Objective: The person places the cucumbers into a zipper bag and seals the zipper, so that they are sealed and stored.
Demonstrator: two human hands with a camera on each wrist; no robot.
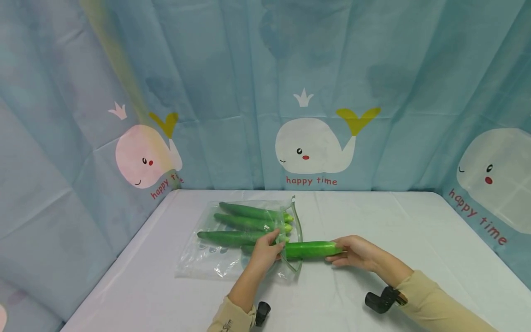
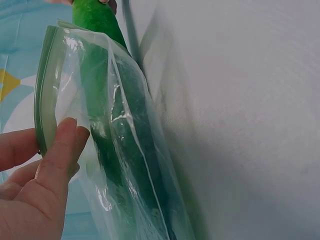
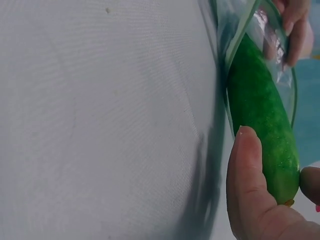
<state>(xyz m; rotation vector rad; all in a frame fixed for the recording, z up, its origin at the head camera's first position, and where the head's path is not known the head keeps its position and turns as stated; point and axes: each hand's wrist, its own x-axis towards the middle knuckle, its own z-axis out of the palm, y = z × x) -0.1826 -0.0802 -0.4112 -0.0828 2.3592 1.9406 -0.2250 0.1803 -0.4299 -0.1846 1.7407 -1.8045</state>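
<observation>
A clear zip bag (image 1: 197, 265) with a green zip strip (image 2: 44, 85) lies on the table, its mouth to the right. Inside it are three green cucumbers (image 1: 232, 238), side by side. A fourth, brighter green cucumber (image 1: 313, 250) is partly in the mouth, with its right end outside. My right hand (image 1: 358, 252) holds that outer end between thumb and fingers, as the right wrist view also shows. At the bag's mouth, my left hand (image 1: 262, 252) pinches the upper film near the zip strip. Film and fingers partly cover the fourth cucumber's inner end.
A white cloth covers the table (image 1: 394, 221). Blue curtains (image 1: 232, 92) printed with whales enclose the back and sides. Black wrist cameras (image 1: 379, 302) sit beneath both sleeves.
</observation>
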